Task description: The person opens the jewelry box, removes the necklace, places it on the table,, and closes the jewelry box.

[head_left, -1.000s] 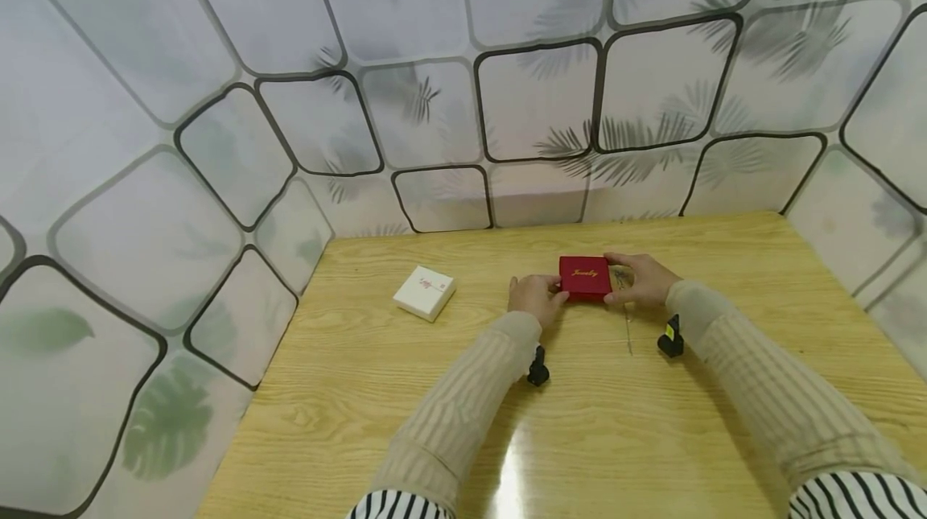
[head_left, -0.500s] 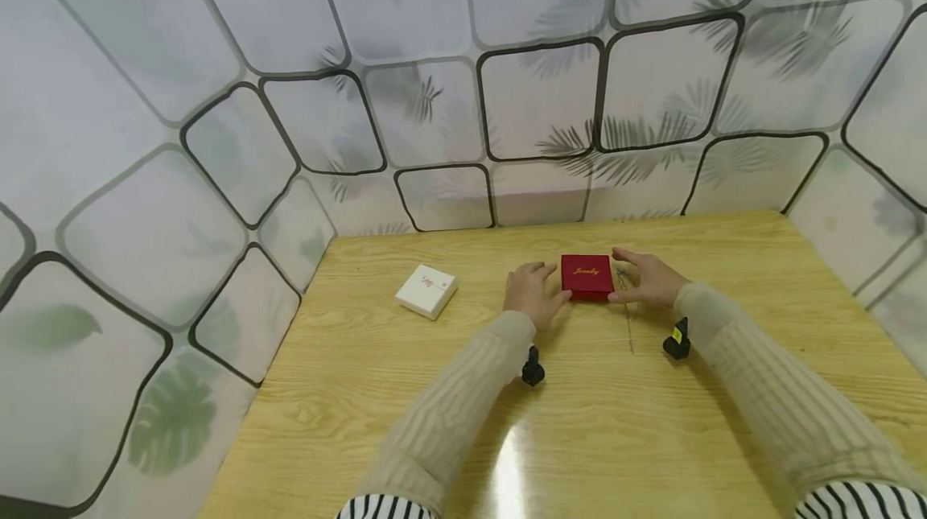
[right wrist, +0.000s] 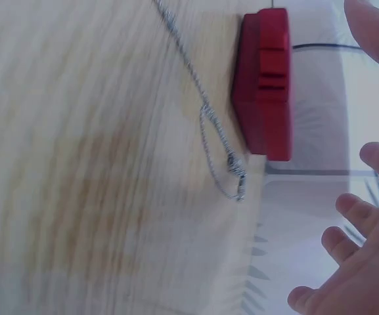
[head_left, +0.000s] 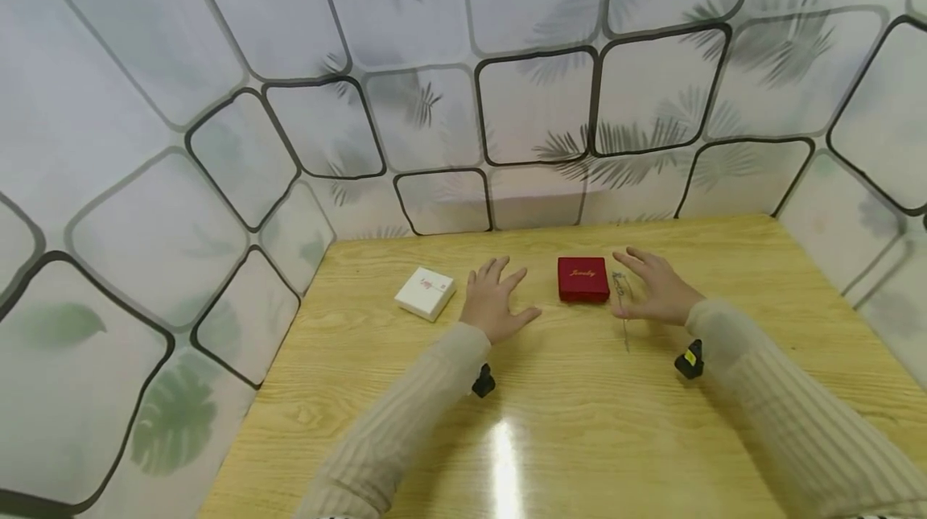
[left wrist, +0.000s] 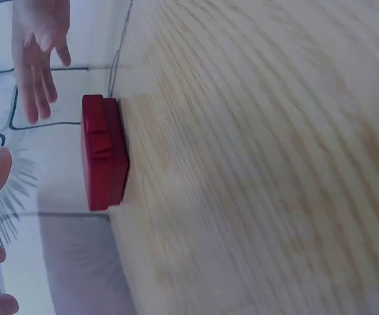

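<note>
A closed red jewelry box with gold lettering sits on the table; in the left wrist view a small bow shows on the side of the box. Just right of it lies a thin silver chain necklace, its looped end plain in the right wrist view beside the box. My left hand hovers left of the box, fingers spread and holding nothing. To the right of the necklace, my right hand is held apart from the box, fingers extended and loosely bent, with nothing in them.
A white square box with red print stands left of my left hand. The wooden table meets a patterned wall covering at the back and sides.
Both hands have let go of the red box. My left hand has moved left and spread its fingers; my right hand has drawn slightly right. The box stays about where it was.
</note>
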